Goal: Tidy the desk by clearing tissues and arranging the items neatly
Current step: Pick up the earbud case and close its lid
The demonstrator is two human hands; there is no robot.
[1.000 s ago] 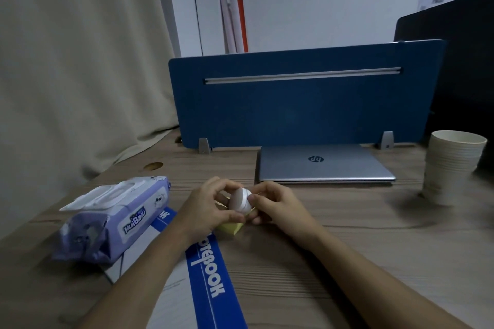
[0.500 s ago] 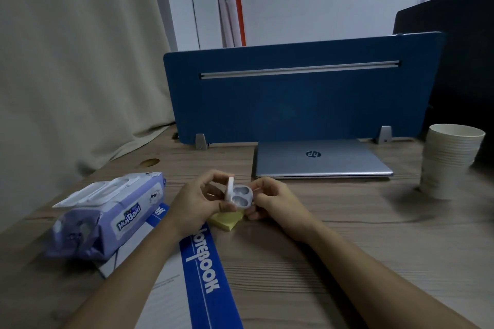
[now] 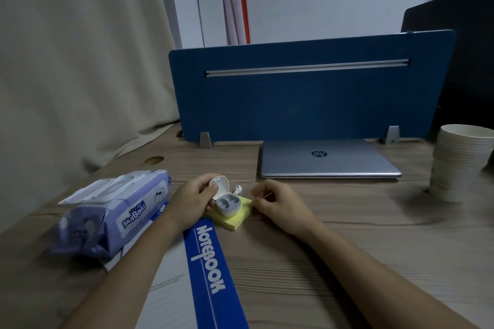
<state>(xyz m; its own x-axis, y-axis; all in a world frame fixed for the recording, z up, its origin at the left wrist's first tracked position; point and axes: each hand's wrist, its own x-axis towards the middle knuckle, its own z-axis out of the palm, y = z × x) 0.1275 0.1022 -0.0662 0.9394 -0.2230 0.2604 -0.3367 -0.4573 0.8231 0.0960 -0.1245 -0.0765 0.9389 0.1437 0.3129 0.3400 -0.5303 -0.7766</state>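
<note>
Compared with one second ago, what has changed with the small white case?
The earbud case, shut and held by both hands before, is now open, its lid tipped back. The left hand keeps it over the yellow sticky notes. The right hand has let go and moved right. Wipes pack, laptop, cups stayed.

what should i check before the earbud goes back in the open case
1. Small white earbud case lid open: ok.
2. Both wells empty: ok.
3. Left hand grip steady on the case: ok.
4. Case resting on the yellow sticky-note pad: ok.
5. Loose white earbud lying behind the case, reachable: ok.
6. Right hand free of other items: cannot tell, fingers pinched together.
</note>
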